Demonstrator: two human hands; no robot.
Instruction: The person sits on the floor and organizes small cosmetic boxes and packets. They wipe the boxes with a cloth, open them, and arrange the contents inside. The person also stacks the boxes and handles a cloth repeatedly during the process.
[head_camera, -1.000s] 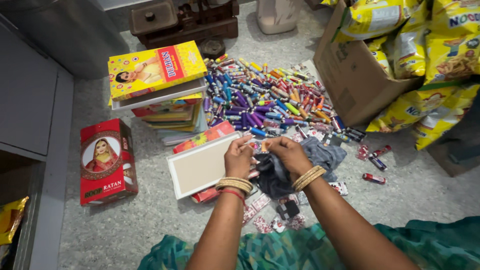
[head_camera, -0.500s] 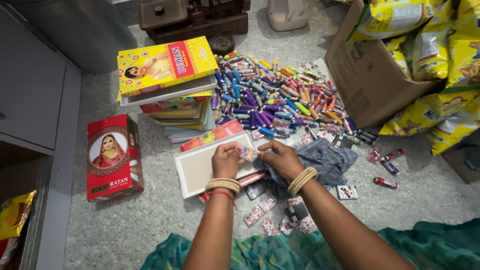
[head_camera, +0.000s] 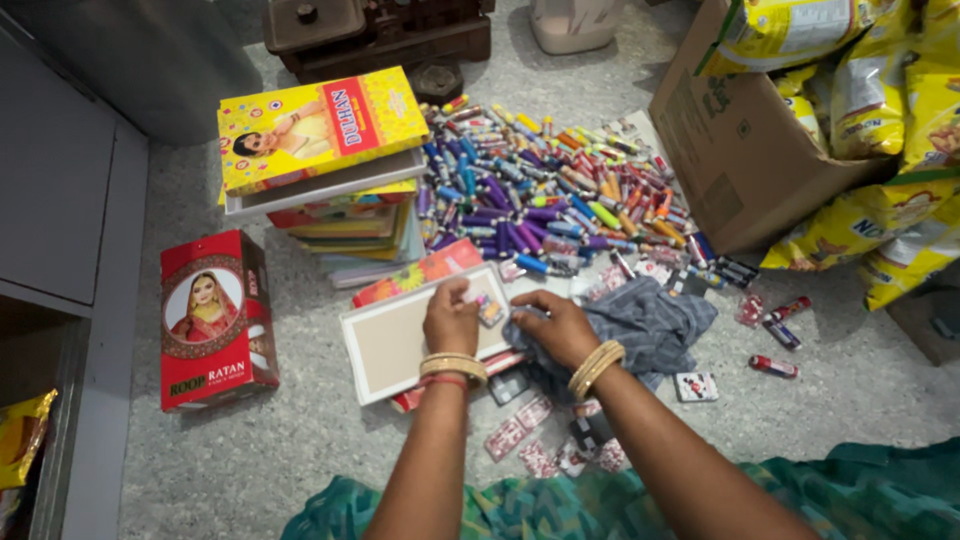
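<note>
The small packet (head_camera: 488, 308) sits in the middle of the frame, on the right edge of the open tray (head_camera: 400, 340), pinched under the fingertips of the left hand (head_camera: 452, 318). It looks like a flat, clear sachet with bits of colour inside; its contents are too small to tell. It is likely very light and thin, a little slick, and easy to crumple, so a fingertip pinch at one edge or corner would serve better than a full-hand grasp. The left grip is narrow, fingers curled down on the packet.

The right hand (head_camera: 555, 325) lies just beside it, palm down on the grey cloth (head_camera: 640, 325), fingers bunched into the soft folds; it appears to hold the cloth, though what lies under the palm is hidden. Both wrists wear bangles.

The tray is a shallow white-rimmed box with a bare beige bottom, lying flat on the speckled floor (head_camera: 300, 450). Below it lie more small packets (head_camera: 520, 440). Above, in the upper middle of the frame, spreads a heap of coloured tubes (head_camera: 540, 195). To the upper left stands a stack of boxes (head_camera: 320, 170), yellow on top; at left lies a red box (head_camera: 215, 320). A carton (head_camera: 740, 150) with yellow bags fills the upper right.
</note>
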